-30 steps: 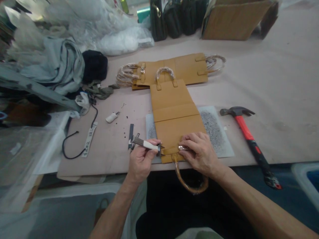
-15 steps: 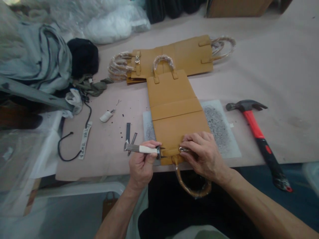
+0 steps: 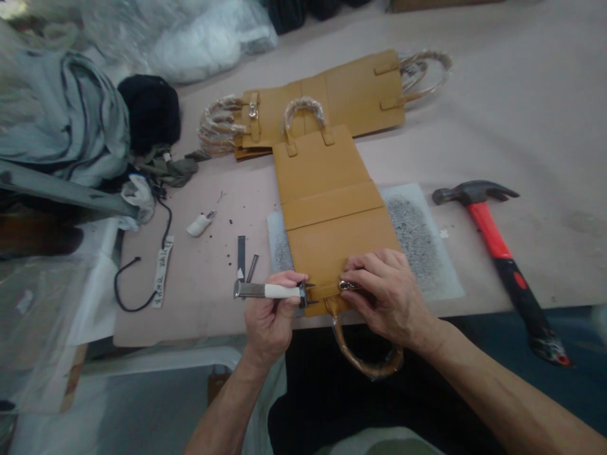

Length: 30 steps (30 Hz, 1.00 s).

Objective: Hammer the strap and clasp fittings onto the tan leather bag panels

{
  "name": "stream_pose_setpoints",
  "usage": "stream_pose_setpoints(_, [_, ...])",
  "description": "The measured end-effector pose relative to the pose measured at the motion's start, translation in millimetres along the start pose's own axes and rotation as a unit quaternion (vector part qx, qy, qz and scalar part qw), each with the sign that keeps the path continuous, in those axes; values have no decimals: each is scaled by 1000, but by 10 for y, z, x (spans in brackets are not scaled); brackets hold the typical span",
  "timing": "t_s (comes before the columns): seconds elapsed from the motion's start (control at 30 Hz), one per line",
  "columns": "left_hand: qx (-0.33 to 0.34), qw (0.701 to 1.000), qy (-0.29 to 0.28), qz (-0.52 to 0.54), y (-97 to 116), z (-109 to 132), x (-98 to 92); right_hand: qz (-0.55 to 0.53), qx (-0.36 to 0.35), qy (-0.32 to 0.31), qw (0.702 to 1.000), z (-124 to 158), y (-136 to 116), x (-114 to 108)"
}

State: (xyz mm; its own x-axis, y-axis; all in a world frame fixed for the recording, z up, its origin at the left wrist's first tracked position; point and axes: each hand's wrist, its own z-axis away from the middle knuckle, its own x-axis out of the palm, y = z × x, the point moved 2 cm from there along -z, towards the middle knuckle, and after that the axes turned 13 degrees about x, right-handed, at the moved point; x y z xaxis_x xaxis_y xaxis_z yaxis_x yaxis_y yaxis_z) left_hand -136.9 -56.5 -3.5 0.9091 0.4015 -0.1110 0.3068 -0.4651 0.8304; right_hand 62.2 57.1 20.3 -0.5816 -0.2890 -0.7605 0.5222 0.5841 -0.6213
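Note:
A tan leather bag panel lies flat in front of me, one plastic-wrapped handle hanging over the table's near edge. My left hand is closed around a two-pronged punch with a white-wrapped shaft. The punch lies sideways, its prongs pointing right at the strap near the panel's lower edge. My right hand pinches a small shiny metal clasp at the right of that strap. How the clasp joins the strap is hidden by my fingers.
A claw hammer lies at the right. A speckled pale board sits under the panel. More tan panels are stacked behind. At left are a flat metal strip, a thin rod, a white-wrapped tool and a corded tag.
The view has shifted slightly. Both hands keep nearly the same hold, with the punch still beside the strap and the clasp still pinched.

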Motion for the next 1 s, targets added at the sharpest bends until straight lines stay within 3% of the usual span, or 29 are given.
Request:
stream_pose_setpoints(0.4, [47,996,-46,-66,55,27,11,7,7,-8,1000,-8,-11,-5])
stream_pose_setpoints(1.0, [1,997,24,-71,31,66,23,6,-3,-2,1000,-8,4,1])
